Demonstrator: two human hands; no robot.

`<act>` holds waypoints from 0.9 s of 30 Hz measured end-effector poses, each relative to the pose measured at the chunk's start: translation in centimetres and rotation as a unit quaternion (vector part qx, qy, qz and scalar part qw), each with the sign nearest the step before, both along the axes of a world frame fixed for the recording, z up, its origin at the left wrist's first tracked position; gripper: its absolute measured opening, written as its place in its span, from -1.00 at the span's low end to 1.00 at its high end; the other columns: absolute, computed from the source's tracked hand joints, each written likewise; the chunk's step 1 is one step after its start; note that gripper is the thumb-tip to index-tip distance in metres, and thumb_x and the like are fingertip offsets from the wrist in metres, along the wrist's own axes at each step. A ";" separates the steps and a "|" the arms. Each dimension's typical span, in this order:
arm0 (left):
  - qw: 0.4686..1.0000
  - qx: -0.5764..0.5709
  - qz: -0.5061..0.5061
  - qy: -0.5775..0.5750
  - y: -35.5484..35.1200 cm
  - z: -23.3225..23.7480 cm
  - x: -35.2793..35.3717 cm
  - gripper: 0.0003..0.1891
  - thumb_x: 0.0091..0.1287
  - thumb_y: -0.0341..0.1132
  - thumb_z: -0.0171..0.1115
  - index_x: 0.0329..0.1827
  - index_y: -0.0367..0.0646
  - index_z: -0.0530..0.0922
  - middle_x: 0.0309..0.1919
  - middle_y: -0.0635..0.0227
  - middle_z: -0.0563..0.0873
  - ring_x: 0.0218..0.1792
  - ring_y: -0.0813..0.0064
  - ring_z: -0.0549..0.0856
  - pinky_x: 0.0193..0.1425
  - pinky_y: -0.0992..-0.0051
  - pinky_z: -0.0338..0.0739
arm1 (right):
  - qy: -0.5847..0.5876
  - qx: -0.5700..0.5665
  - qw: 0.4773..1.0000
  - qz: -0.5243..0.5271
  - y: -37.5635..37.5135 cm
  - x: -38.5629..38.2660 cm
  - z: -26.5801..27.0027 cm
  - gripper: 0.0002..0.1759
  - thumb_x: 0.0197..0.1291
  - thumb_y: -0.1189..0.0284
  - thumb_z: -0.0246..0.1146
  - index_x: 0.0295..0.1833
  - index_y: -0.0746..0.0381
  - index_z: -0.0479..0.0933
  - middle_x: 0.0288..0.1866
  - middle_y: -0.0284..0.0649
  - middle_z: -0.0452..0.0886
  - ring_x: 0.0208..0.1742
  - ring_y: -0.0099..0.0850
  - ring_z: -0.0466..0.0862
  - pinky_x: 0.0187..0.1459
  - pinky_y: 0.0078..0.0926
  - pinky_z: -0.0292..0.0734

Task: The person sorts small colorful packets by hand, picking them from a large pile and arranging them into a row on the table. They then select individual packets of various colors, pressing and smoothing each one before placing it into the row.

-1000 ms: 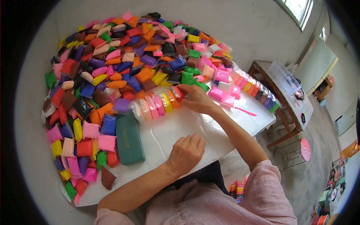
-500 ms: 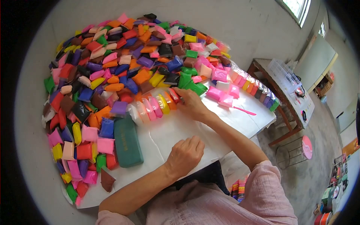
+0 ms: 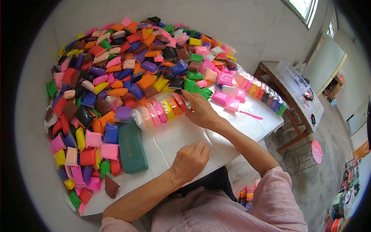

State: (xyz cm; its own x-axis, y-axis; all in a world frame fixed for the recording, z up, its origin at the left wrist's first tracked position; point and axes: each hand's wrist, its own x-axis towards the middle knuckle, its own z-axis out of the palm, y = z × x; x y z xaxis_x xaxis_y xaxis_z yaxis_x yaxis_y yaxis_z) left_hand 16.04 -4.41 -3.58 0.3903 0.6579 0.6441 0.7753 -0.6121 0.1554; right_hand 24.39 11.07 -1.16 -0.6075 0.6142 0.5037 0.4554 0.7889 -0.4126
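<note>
White tabletop (image 3: 239, 127) heaped with clay packets (image 3: 127, 58); right hand (image 3: 201, 110), fingers apart, bracing upright packet row (image 3: 158, 110) against toppling; left hand (image 3: 191, 160) curled closed, empty, resting nearby.

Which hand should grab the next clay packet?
Probably right. The right hand lies at the end of the packet row, beside the packet heap; the left hand rests curled on the white sheet, farther off.

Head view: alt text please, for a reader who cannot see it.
The right hand touches the red end of a row of coloured packets on a white table; the left hand rests curled nearby. A large heap of packets and a green case lie around.
</note>
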 end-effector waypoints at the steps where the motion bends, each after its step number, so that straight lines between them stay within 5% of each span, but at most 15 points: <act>1: 1.000 0.000 0.000 0.001 0.0 -0.1 0.0 -0.86 0.08 -0.46 0.30 -0.44 -0.19 0.47 -0.47 0.25 0.47 -0.52 0.31 0.58 -0.43 0.38 0.52 | 0.004 0.030 1.000 0.001 -0.3 0.4 0.1 -0.34 0.07 0.55 0.27 0.35 0.36 0.33 0.04 0.07 0.57 0.05 -0.03 0.57 0.12 -0.21 0.48; 10: 0.998 -0.052 0.015 -0.018 0.1 -0.4 -0.1 -0.90 0.16 -0.43 0.28 -0.40 -0.21 0.51 -0.42 0.22 0.53 -0.48 0.24 0.63 -0.40 0.33 0.55 | -0.054 0.040 0.997 -0.044 -2.5 4.4 0.5 -0.85 0.08 0.50 0.25 -0.20 0.26 0.61 -0.23 -0.14 0.62 -0.15 -0.16 0.63 -0.13 -0.21 0.51; 17: 0.995 -0.081 0.001 -0.055 0.1 0.6 -0.1 -0.92 0.21 -0.42 0.25 -0.38 -0.21 0.53 -0.41 0.20 0.54 -0.47 0.15 0.62 -0.39 0.28 0.55 | -0.046 0.058 0.996 -0.057 -4.5 6.1 -1.5 -0.86 0.10 0.49 0.21 -0.21 0.24 0.60 -0.27 -0.14 0.62 -0.21 -0.16 0.65 -0.23 -0.21 0.55; 22: 0.994 -0.095 0.012 -0.060 0.0 0.6 -0.2 -0.94 0.22 -0.42 0.24 -0.35 -0.20 0.55 -0.40 0.19 0.54 -0.46 0.13 0.62 -0.39 0.27 0.53 | -0.054 0.107 0.990 -0.071 -5.6 5.6 -3.3 -0.89 0.07 0.51 0.21 -0.28 0.29 0.45 -0.28 -0.11 0.44 -0.32 -0.16 0.60 -0.38 -0.26 0.55; 27: 0.994 -0.086 0.017 -0.060 -0.4 0.7 -0.4 -0.90 0.25 -0.41 0.23 -0.39 -0.18 0.49 -0.42 0.20 0.51 -0.49 0.16 0.61 -0.39 0.26 0.53 | -0.037 0.093 0.992 -0.072 -5.3 5.7 -3.7 -0.88 0.08 0.52 0.20 -0.26 0.29 0.46 -0.26 -0.10 0.45 -0.30 -0.14 0.60 -0.33 -0.24 0.56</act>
